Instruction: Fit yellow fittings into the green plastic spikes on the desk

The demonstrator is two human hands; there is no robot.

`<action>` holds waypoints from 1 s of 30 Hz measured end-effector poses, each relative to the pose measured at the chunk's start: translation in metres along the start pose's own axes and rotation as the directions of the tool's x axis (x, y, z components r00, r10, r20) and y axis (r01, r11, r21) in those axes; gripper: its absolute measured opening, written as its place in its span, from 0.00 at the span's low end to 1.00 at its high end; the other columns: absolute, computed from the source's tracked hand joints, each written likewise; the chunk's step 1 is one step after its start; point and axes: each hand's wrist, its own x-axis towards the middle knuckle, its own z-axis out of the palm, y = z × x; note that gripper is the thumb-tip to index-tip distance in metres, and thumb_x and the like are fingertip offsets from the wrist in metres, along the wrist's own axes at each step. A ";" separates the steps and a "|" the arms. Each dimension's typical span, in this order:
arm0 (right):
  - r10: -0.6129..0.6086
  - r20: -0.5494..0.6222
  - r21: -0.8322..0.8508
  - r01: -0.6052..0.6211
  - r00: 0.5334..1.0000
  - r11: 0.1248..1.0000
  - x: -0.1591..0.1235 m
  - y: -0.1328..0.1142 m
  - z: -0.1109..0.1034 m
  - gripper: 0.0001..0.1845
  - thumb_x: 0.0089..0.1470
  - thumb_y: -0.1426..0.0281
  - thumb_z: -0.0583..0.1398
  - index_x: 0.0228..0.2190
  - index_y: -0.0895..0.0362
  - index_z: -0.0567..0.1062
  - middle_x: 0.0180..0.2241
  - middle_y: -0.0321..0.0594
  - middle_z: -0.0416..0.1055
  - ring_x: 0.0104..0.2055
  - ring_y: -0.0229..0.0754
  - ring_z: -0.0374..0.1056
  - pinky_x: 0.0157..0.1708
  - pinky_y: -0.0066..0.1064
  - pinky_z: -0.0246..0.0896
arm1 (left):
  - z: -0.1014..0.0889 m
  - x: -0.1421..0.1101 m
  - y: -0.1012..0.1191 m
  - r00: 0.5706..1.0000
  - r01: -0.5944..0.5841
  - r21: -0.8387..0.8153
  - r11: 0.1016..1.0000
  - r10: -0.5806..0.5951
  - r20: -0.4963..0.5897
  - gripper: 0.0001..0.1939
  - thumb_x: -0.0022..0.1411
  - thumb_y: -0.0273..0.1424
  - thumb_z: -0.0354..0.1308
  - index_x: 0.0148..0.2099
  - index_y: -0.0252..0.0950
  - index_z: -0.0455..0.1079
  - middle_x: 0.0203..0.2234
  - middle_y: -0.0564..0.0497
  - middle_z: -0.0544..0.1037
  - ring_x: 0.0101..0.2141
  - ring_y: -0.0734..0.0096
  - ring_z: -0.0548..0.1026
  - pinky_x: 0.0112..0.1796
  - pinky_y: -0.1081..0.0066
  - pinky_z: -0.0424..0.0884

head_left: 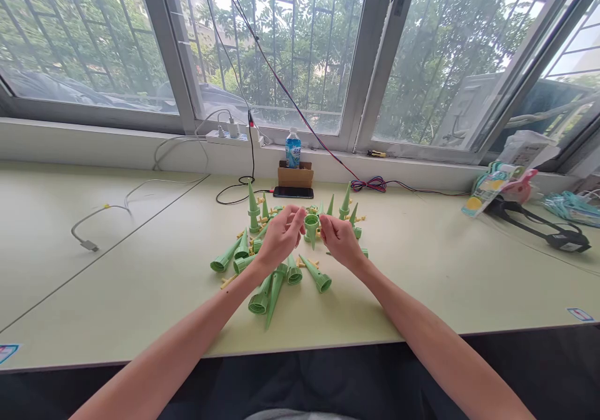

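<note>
Between my two hands a green plastic watering spike (312,227) hangs tip down above the table, its round threaded opening facing up. My left hand (282,234) is closed in a pinch at the spike's left side. Curled fingers of my right hand (341,239) meet its right side; a small part inside either grip would be hidden. More green spikes lie and stand around the hands, among them a lying spike (319,276) and a standing spike (253,207). Small yellow valves (229,282) are scattered between them.
At the back a blue-labelled bottle (293,149) stands by a cardboard box (295,175), with a black phone (293,192) in front. A white cable (89,245) lies left, a red-black cable coil (370,184) behind. A black headset-like strap (539,223) and packages lie right.
</note>
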 end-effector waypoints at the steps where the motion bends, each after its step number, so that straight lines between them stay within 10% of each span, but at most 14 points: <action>1: -0.004 0.003 0.000 0.004 1.000 1.000 0.000 0.000 0.000 0.27 0.65 0.52 0.46 0.20 0.55 0.58 0.17 0.32 0.57 0.20 0.34 0.53 0.23 0.28 0.48 | 0.000 0.000 0.001 0.999 0.025 -0.024 0.999 -0.025 0.022 0.21 0.66 0.51 0.48 0.40 0.37 0.62 0.18 0.57 0.68 0.14 0.80 0.61 0.16 0.78 0.57; 13: -0.017 0.030 -0.041 0.019 0.999 0.999 -0.001 0.002 0.000 0.26 0.65 0.52 0.45 0.21 0.55 0.60 0.18 0.33 0.59 0.21 0.34 0.54 0.25 0.28 0.50 | -0.001 0.002 0.005 0.923 0.356 -0.277 0.893 -0.290 0.253 0.26 0.62 0.56 0.50 0.41 0.36 0.58 0.19 0.51 0.74 0.13 0.77 0.64 0.16 0.75 0.59; 30: -0.018 0.058 -0.012 0.018 0.998 1.000 0.000 0.002 -0.001 0.26 0.65 0.53 0.46 0.22 0.55 0.60 0.18 0.32 0.60 0.21 0.34 0.53 0.24 0.28 0.50 | -0.004 0.002 0.005 0.942 0.305 -0.299 0.904 -0.240 0.234 0.20 0.60 0.48 0.59 0.39 0.35 0.63 0.23 0.53 0.72 0.16 0.79 0.66 0.17 0.76 0.62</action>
